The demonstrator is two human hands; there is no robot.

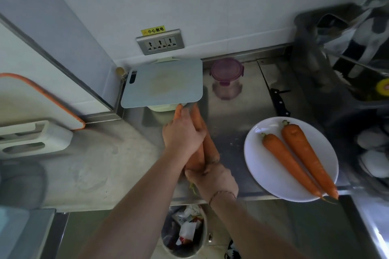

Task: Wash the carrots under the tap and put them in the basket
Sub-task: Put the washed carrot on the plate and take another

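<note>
Over the steel counter (231, 111), both my hands hold a bunch of orange carrots (207, 143) lengthwise, tips pointing away from me. My left hand (182, 134) grips them from above near the middle. My right hand (212, 176) grips their thick stem ends, close to the counter's front edge. Two more carrots (303, 153) lie side by side on a white plate (271, 183) at the right, stems toward the wall. The sink (345, 99) shows dark and blurred at the far right. No basket or tap is clearly visible.
A blue cutting board (164, 84) rests on a pale container by the wall, under a socket strip (160, 42). A purple-lidded jar (226, 75) and a black-handled knife (280, 102) lie behind the plate. A bin with rubbish (185, 233) stands on the floor below.
</note>
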